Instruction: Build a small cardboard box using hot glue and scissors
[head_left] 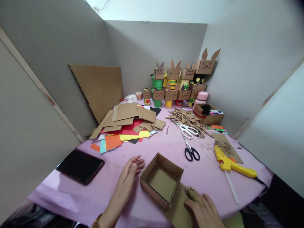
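Observation:
An open-topped cardboard box [162,179] sits near the table's front edge, on top of a flat cardboard piece [181,207] that sticks out to its right. My left hand [129,177] stands beside the box's left side, fingers slightly curled and apart, holding nothing. On the flat piece's right edge rests my right hand [201,204], its fingers spread over the cardboard. Whether the fingers touch the box on the left is hard to tell.
A phone [80,166] lies left. Behind are stacked cardboard and coloured paper [124,122], white scissors [187,130], black scissors [192,153] and cardboard scraps [186,118]. A yellow glue gun [231,164] lies right. Cardboard animal figures [172,93] stand at the back.

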Demonstrator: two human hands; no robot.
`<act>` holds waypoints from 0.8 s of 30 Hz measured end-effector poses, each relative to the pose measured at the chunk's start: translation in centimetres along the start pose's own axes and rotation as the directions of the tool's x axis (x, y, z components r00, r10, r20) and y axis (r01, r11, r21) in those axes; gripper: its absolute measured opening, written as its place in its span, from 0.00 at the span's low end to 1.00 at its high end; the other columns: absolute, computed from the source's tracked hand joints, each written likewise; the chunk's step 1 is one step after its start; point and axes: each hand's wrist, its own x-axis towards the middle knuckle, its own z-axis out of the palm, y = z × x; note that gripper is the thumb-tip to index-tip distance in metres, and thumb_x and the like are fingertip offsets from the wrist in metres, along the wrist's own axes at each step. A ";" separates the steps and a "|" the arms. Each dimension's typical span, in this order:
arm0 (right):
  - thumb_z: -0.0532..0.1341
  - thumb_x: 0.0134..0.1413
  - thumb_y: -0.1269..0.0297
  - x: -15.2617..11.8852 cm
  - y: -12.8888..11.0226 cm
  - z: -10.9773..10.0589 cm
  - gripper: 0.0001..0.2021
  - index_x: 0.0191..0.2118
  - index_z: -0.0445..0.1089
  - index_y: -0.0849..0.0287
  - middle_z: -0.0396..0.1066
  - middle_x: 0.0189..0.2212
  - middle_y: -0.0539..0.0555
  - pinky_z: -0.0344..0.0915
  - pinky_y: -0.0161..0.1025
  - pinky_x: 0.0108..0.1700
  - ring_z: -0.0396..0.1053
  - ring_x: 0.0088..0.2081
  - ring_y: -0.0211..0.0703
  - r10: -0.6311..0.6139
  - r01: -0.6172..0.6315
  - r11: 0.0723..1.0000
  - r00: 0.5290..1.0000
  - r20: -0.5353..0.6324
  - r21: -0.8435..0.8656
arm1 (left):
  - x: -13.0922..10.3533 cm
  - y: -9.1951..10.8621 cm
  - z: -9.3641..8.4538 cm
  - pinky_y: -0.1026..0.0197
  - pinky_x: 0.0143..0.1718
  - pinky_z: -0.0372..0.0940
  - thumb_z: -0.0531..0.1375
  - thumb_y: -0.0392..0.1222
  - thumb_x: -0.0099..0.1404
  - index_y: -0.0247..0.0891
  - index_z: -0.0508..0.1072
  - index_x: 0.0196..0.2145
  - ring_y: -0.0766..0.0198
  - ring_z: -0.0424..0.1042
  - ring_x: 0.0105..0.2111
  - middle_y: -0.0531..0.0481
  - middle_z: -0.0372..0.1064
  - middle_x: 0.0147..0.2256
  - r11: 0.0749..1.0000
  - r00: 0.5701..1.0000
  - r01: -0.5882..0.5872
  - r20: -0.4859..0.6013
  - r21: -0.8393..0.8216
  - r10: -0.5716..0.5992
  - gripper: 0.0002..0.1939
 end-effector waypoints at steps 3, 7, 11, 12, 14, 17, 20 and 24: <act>0.62 0.50 0.48 0.0 3.0 -0.4 0.23 0.50 0.72 0.53 0.72 0.51 0.64 0.72 0.55 0.44 0.70 0.51 0.62 -0.050 0.046 0.991 0.998 0.030 0.126 | 0.2 -0.7 -0.2 0.50 0.50 0.64 0.51 0.59 0.65 0.37 0.67 0.49 0.53 0.73 0.46 0.38 0.71 0.48 0.999 1.000 0.012 -0.005 -0.050 -0.012 0.25; 0.58 0.56 0.60 1.7 4.8 -2.9 0.21 0.57 0.65 0.44 0.67 0.56 0.61 0.65 0.61 0.51 0.65 0.56 0.59 -0.060 0.032 0.970 0.992 0.111 0.243 | -0.1 -0.9 -0.4 0.49 0.52 0.63 0.52 0.60 0.64 0.36 0.68 0.48 0.52 0.72 0.47 0.38 0.72 0.47 0.999 1.000 0.001 0.011 -0.044 0.000 0.26; 0.56 0.59 0.66 5.0 4.6 -6.0 0.16 0.48 0.73 0.41 0.72 0.52 0.60 0.65 0.64 0.49 0.70 0.52 0.58 0.008 -0.070 0.966 0.970 0.241 0.249 | -0.5 -0.5 -0.6 0.47 0.55 0.60 0.51 0.60 0.64 0.37 0.68 0.49 0.51 0.70 0.50 0.38 0.71 0.50 1.000 0.999 -0.010 0.052 -0.004 0.011 0.26; 0.55 0.58 0.68 5.7 4.5 -6.4 0.16 0.47 0.74 0.43 0.72 0.51 0.61 0.67 0.61 0.47 0.71 0.50 0.58 -0.004 -0.060 0.965 0.970 0.244 0.256 | -0.6 -0.4 -0.7 0.47 0.56 0.59 0.52 0.60 0.64 0.38 0.69 0.49 0.51 0.70 0.51 0.38 0.71 0.50 1.000 0.998 -0.010 0.065 0.006 0.010 0.26; 0.55 0.55 0.73 7.0 4.5 -6.8 0.18 0.45 0.75 0.47 0.72 0.52 0.63 0.70 0.54 0.46 0.71 0.50 0.57 -0.026 -0.042 0.963 0.969 0.244 0.268 | -0.8 -0.3 -0.7 0.48 0.58 0.57 0.53 0.60 0.64 0.39 0.69 0.50 0.51 0.69 0.52 0.40 0.71 0.52 1.000 0.997 -0.014 0.081 0.015 0.013 0.26; 0.54 0.52 0.79 8.5 4.6 -6.7 0.20 0.43 0.77 0.50 0.70 0.54 0.62 0.68 0.50 0.49 0.69 0.52 0.55 -0.032 -0.042 0.958 0.968 0.248 0.285 | -0.8 -0.6 -0.8 0.49 0.58 0.57 0.53 0.61 0.63 0.38 0.68 0.51 0.51 0.69 0.53 0.39 0.71 0.51 1.000 0.996 -0.016 0.089 0.000 0.016 0.28; 0.54 0.55 0.79 10.0 4.8 -6.4 0.19 0.41 0.77 0.50 0.73 0.49 0.57 0.68 0.46 0.51 0.70 0.52 0.51 -0.056 -0.022 0.931 0.978 0.202 0.364 | -0.8 -1.2 -1.0 0.49 0.54 0.62 0.51 0.62 0.64 0.37 0.68 0.51 0.50 0.70 0.52 0.39 0.74 0.48 1.000 0.996 0.007 0.087 0.000 -0.007 0.29; 0.51 0.55 0.81 11.9 4.7 -5.3 0.22 0.42 0.76 0.50 0.76 0.41 0.54 0.68 0.43 0.50 0.72 0.48 0.47 -0.017 -0.037 0.910 0.992 0.128 0.413 | -1.6 -1.8 -1.0 0.49 0.51 0.64 0.50 0.63 0.64 0.36 0.66 0.52 0.50 0.74 0.46 0.39 0.76 0.44 0.997 0.993 0.066 0.102 -0.028 -0.063 0.30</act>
